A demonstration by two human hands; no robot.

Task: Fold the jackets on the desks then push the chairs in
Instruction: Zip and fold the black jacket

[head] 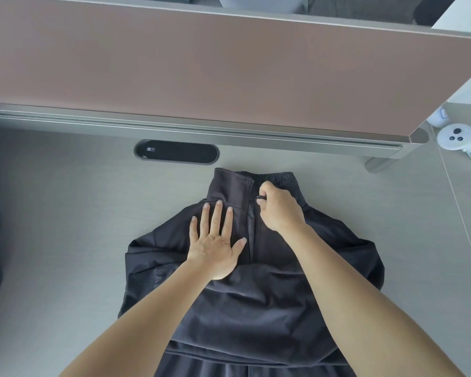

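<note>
Head view showed the left hand (215,248) flat on a soft, limp black jacket (256,303), the right hand (279,206) pinching its zipper pull (261,197), likely the surest hold.

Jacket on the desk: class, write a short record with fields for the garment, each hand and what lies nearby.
garment: dark jacket, front up on the grey desk, collar toward the partition
left hand: flat on the chest, left of the zip
right hand: pinches the zip pull at the collar
nearby: white controller, far right
</note>
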